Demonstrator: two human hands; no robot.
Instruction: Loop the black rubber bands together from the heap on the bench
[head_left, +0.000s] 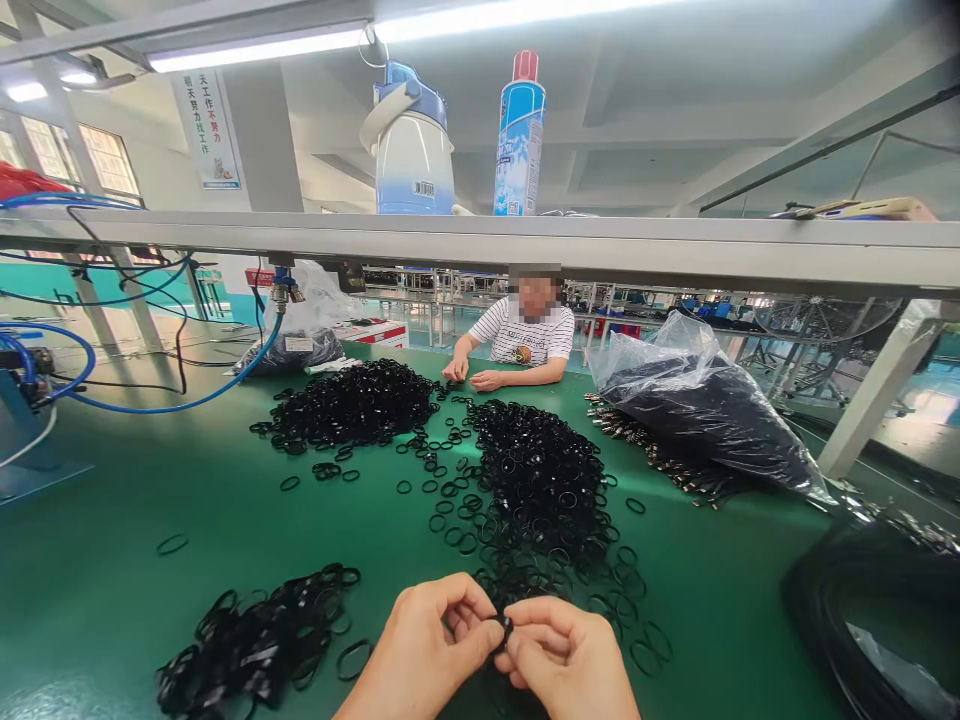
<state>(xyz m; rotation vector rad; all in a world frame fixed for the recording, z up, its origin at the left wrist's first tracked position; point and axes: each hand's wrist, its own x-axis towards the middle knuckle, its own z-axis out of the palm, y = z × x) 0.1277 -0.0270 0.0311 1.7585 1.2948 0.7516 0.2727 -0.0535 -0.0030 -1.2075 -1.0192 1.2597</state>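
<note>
My left hand (439,640) and my right hand (559,655) meet low in the middle of the view, thumbs and fingers closed in a pinch. Between the fingertips is a small black ring (505,630), mostly covered by the fingers. Just beyond my hands a heap of black rings (540,480) spreads over the green tabletop (375,540), with single rings scattered along its edges. To the left of my left hand lies a smaller pile of black rings (259,640). Farther back at left is another heap of rings (360,400).
Across the table sits a person (525,340) with both hands near the rings. A plastic bag of black cables (697,410) lies at right, a cable coil (840,620) nearer. Overhead, a shelf (480,240) carries a jug (412,150) and spray can (519,140). A blue hose (187,405) loops at left.
</note>
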